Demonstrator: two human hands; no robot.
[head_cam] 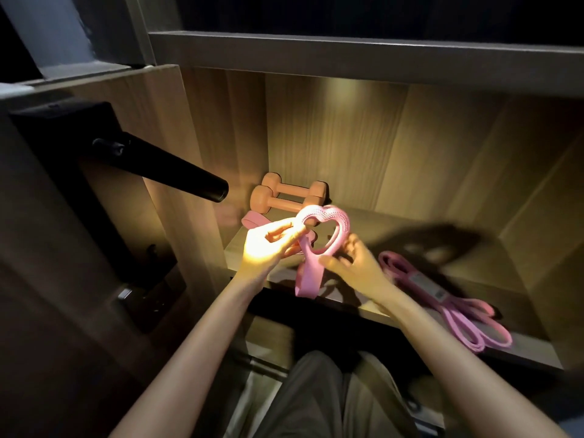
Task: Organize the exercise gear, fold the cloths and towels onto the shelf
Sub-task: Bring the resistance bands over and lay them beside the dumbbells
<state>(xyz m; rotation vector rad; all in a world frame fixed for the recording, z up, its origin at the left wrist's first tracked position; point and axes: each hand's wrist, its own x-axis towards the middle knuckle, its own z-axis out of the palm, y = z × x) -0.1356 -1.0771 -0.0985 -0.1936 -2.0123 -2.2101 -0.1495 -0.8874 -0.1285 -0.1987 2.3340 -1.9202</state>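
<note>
- Pink heart-shaped handle held up over the front of the wooden shelf, its strap hanging down past the shelf edge.
- Left hand pinching the heart's left lobe between thumb and fingertips.
- Right hand at the heart's lower right side, blurred; fingers seemingly loosely spread, grip impossible to tell.
- Two orange dumbbells side by side at the shelf's back left.
- Pink looped band lying on the shelf, right of both hands.
</note>
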